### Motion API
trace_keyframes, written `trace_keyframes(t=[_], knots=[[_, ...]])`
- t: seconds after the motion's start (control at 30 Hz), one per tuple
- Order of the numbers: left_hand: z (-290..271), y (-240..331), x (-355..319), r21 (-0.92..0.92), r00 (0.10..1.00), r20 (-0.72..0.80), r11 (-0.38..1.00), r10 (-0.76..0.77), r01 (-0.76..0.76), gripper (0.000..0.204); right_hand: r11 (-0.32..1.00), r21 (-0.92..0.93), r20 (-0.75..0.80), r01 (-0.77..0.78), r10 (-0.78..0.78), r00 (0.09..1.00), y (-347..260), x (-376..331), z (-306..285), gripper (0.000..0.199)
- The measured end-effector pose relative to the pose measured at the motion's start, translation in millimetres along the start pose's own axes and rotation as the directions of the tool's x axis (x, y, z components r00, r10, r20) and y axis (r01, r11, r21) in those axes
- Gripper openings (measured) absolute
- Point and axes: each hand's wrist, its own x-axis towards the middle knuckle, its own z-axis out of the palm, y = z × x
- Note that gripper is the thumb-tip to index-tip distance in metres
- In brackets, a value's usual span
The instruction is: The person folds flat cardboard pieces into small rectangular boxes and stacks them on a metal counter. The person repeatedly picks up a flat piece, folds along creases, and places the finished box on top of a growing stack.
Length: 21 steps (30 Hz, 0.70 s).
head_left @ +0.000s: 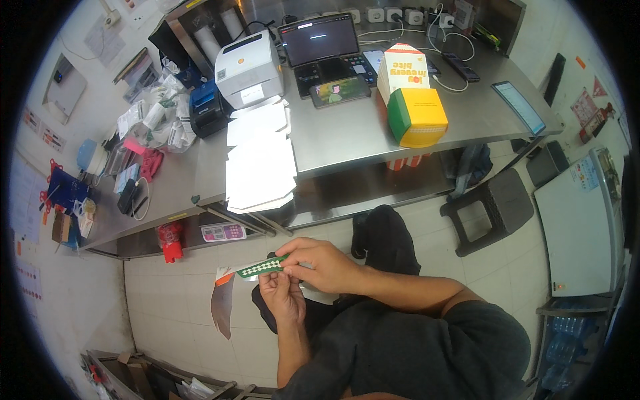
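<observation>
Over my lap I hold a piece of printed cardboard [261, 269] with both hands. Its green panel bears rows of white shapes; a white and orange part and a long dull flap hang off its left end. The fingers of my right hand [323, 265] pinch its right end from above. Below it, my left hand [283, 298] grips the lower edge with thumb and fingertips. Whether it is a flattened box or a part of one, I cannot tell. On the steel table stand a yellow and green carton [419, 117] and a white and red carton [404, 65] behind it.
The steel table [340, 143] carries a white label printer [248, 67], stacked white cardboard sheets [260, 170], a laptop [320, 40], and several phones and cables. Right of my legs stands a dark plastic stool [491, 212], with a small fridge [577, 227] beyond it.
</observation>
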Motion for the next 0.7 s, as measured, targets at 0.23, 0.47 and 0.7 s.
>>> trace_keyframes(t=[0.23, 0.47, 0.7], knots=[[-7, 1, -2, -0.093, 1.000, 0.030, 0.996, -0.003, 0.005, 0.039, 0.995, -0.087, 0.105, 0.058, -0.048, 0.993, 3, 4, -4, 0.016], [4, 2, -7, -0.153, 1.000, 0.007, 0.988, 0.021, -0.020, 0.040, 0.979, -0.132, 0.115, 0.153, -0.138, 0.984, 6, 4, -5, 0.016], [-1, 3, -3, -0.148, 0.998, 0.057, 0.988, -0.025, 0.033, 0.028, 0.991, -0.071, 0.082, 0.115, -0.109, 0.991, 8, 3, -6, 0.013]])
